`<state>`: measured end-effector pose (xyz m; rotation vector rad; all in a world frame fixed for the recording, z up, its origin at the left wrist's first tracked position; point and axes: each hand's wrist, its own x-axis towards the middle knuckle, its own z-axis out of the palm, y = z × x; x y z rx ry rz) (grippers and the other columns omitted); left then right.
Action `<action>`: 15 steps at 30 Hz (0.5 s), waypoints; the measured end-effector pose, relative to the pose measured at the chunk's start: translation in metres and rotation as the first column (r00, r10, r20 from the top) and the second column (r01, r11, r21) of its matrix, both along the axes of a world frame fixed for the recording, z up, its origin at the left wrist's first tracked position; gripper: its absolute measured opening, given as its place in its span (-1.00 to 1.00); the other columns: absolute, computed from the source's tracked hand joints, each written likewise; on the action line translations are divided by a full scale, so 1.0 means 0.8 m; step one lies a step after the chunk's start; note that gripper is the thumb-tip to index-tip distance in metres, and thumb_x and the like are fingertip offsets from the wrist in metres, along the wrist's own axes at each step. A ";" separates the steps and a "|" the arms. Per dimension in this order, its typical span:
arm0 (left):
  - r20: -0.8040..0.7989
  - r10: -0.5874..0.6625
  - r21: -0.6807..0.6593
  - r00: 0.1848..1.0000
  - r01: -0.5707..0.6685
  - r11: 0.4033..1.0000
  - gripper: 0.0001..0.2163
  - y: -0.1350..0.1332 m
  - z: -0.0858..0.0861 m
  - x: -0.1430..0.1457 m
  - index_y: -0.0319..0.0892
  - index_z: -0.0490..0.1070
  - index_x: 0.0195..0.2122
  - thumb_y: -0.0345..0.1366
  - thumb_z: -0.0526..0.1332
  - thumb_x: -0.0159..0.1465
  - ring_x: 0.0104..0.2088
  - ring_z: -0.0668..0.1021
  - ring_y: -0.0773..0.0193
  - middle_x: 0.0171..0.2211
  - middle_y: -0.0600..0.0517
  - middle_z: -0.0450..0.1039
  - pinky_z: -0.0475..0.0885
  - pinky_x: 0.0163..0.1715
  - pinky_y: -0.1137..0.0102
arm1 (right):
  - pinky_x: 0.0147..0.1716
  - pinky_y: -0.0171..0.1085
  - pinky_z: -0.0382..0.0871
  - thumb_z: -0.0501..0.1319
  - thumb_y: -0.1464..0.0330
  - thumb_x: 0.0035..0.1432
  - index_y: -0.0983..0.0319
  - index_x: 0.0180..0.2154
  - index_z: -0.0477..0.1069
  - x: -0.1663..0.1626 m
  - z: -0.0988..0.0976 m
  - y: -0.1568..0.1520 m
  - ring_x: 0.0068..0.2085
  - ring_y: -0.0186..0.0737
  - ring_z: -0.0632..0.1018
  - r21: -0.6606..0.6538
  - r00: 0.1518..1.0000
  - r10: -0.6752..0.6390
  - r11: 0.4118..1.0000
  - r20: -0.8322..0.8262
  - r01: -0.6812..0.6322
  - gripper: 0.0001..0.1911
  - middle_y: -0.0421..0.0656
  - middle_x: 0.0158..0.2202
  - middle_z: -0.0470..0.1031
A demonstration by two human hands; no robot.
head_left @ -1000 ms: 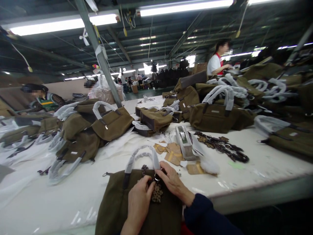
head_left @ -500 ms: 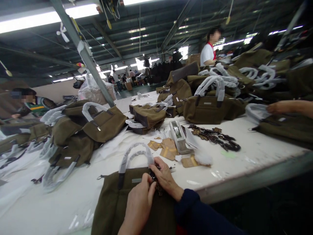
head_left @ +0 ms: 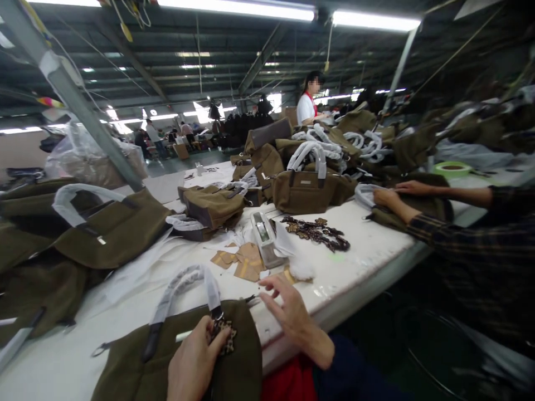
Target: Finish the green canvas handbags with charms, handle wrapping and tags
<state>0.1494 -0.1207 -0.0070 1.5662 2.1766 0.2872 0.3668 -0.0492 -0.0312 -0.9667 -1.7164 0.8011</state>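
Observation:
An olive canvas bag (head_left: 184,362) with a plastic-wrapped handle (head_left: 184,284) lies flat at the near table edge. My left hand (head_left: 194,362) rests on it, fingers closed on a leopard-print charm (head_left: 225,337) fixed by the handle's base. My right hand (head_left: 288,312) hovers just right of the bag with fingers spread, holding nothing. Brown paper tags (head_left: 242,264) lie just beyond it.
A tape dispenser (head_left: 264,238) and a heap of leopard charms (head_left: 317,233) sit mid-table. Piles of olive bags (head_left: 305,189) crowd the left and far side. A co-worker's hands (head_left: 388,195) hold a bag at the right. Other people stand further back.
My right hand has let go of the charm and lifted off to the right, opening. My view has swung right, bringing the co-worker's arms into sight.

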 end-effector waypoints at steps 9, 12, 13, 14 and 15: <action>0.592 -0.033 0.157 0.806 -0.074 0.985 -0.70 0.005 -0.013 -0.018 -0.11 0.28 -0.36 0.01 0.23 0.21 -0.43 0.52 0.19 -0.49 0.12 0.45 0.35 -0.38 0.39 | -0.33 -0.25 0.32 0.20 0.32 0.25 0.20 -0.30 0.35 0.126 -0.033 0.037 -0.39 -0.23 0.44 0.096 0.854 -0.394 0.918 0.341 0.385 -0.91 -0.20 -0.38 0.40; 0.797 0.058 0.015 0.601 -0.116 0.993 -0.70 -0.003 -0.001 -0.017 -0.15 0.32 -0.23 -0.02 0.24 0.24 -0.49 0.55 0.26 -0.45 0.06 0.55 0.42 -0.39 0.40 | -0.29 -0.23 0.31 0.14 0.33 0.29 0.19 -0.32 0.37 0.121 -0.036 0.037 -0.35 -0.20 0.47 0.124 0.839 -0.376 0.926 0.394 0.357 -0.88 -0.18 -0.37 0.42; 0.844 0.081 -0.017 0.530 -0.126 0.992 -0.71 -0.007 0.002 -0.017 -0.16 0.33 -0.21 -0.05 0.25 0.25 -0.52 0.53 0.29 -0.46 0.06 0.55 0.44 -0.39 0.40 | -0.28 -0.23 0.31 0.12 0.33 0.30 0.19 -0.32 0.37 0.120 -0.037 0.037 -0.33 -0.19 0.48 0.122 0.841 -0.367 0.929 0.397 0.349 -0.87 -0.17 -0.36 0.43; 0.881 0.102 -0.042 0.462 -0.140 0.989 -0.73 -0.011 0.003 -0.016 -0.17 0.33 -0.22 -0.08 0.26 0.24 -0.56 0.50 0.33 -0.47 0.06 0.54 0.47 -0.40 0.39 | -0.28 -0.23 0.31 0.12 0.32 0.30 0.19 -0.32 0.38 0.120 -0.038 0.037 -0.34 -0.18 0.49 0.118 0.840 -0.365 0.930 0.401 0.348 -0.86 -0.17 -0.36 0.43; 0.908 0.125 -0.066 0.399 -0.158 0.985 -0.74 -0.014 0.003 -0.016 -0.18 0.33 -0.23 -0.10 0.27 0.24 -0.59 0.47 0.36 -0.48 0.07 0.53 0.49 -0.42 0.38 | -0.30 -0.23 0.30 0.12 0.30 0.29 0.18 -0.31 0.39 0.121 -0.039 0.037 -0.35 -0.18 0.49 0.116 0.833 -0.370 0.928 0.410 0.355 -0.86 -0.17 -0.38 0.44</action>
